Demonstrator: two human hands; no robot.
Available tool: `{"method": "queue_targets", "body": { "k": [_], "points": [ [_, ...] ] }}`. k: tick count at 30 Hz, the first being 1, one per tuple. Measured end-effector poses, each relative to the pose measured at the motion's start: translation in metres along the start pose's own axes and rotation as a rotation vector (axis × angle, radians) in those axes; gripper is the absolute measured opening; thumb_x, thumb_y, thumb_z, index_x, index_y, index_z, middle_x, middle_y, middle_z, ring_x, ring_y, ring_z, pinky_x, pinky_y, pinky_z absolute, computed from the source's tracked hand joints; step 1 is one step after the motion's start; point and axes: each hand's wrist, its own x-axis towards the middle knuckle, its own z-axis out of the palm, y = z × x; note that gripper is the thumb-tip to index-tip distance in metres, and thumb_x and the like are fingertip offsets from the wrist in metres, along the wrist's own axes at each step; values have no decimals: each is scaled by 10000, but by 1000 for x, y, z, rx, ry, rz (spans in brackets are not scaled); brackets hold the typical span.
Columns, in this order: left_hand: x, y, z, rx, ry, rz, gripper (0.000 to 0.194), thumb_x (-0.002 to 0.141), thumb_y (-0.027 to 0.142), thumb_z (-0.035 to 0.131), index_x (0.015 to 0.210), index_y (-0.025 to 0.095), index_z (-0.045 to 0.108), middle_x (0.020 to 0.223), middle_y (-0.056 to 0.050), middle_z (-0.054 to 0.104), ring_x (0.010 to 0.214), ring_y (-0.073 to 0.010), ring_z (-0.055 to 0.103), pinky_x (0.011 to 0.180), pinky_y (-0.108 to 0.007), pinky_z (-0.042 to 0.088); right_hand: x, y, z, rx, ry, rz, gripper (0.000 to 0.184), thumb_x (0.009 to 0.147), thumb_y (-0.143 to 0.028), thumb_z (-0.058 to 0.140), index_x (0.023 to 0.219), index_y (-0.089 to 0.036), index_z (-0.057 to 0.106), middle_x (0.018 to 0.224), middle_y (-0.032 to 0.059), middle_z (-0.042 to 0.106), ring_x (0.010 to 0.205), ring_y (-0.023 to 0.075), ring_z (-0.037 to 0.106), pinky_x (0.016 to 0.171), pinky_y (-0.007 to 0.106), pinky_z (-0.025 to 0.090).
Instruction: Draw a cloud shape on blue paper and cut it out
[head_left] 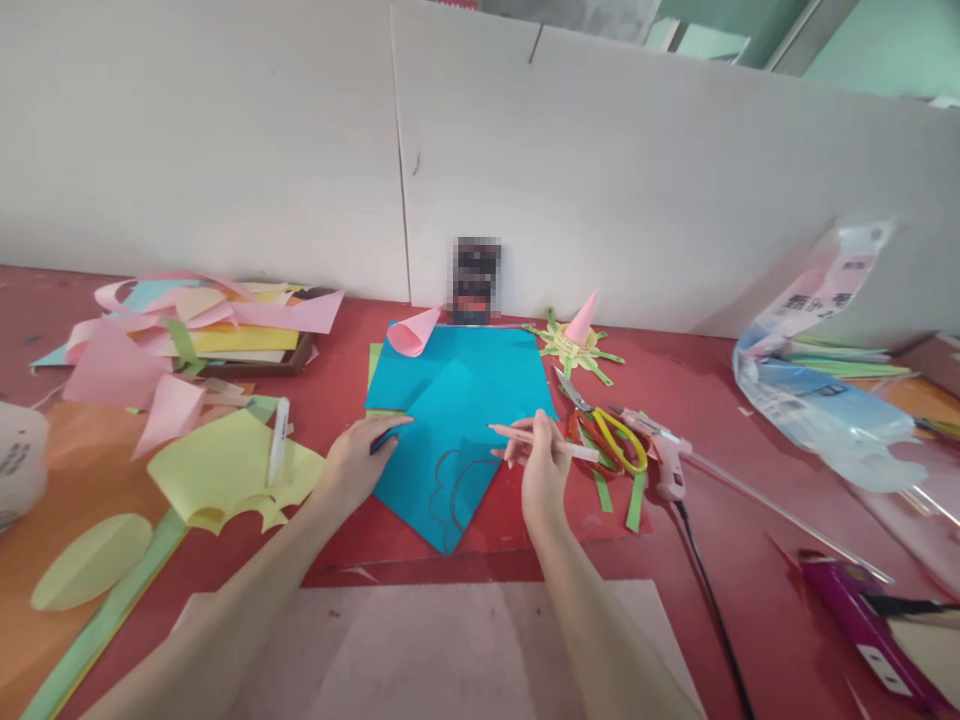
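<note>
My left hand rests on the left corner of a folded blue paper lying on the red table, fingers curled over its edge and holding it down. A curved pencil outline is drawn on the paper near its lower point. My right hand is closed on a pink pencil whose tip points left, hovering over the paper's right edge.
Yellow-handled scissors and a pink glue gun with a black cord lie right of my hand. Pink paper cones, a green paper sun, yellow cutouts, pink scraps and a plastic bag surround the work.
</note>
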Motion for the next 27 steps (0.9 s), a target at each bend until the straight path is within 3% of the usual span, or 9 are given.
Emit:
{"method": "queue_targets", "body": {
  "k": [10, 27],
  "points": [
    [2, 7, -2, 0, -20, -31, 313, 823, 212, 444, 1069, 276, 627, 1135, -3, 639, 1041, -203, 580, 896, -356, 466, 0, -3, 0, -84, -60, 43, 350, 807, -491, 510, 660, -175, 538, 397, -44, 489, 357, 100, 445, 447, 259, 497],
    [7, 3, 2, -30, -27, -24, 319, 818, 211, 443, 1070, 299, 619, 1124, -1, 639, 1053, -210, 568, 910, -386, 451, 0, 2, -2, -89, -50, 26, 346, 805, -494, 505, 653, -186, 545, 385, -47, 487, 346, 109, 440, 475, 301, 521]
  ]
}}
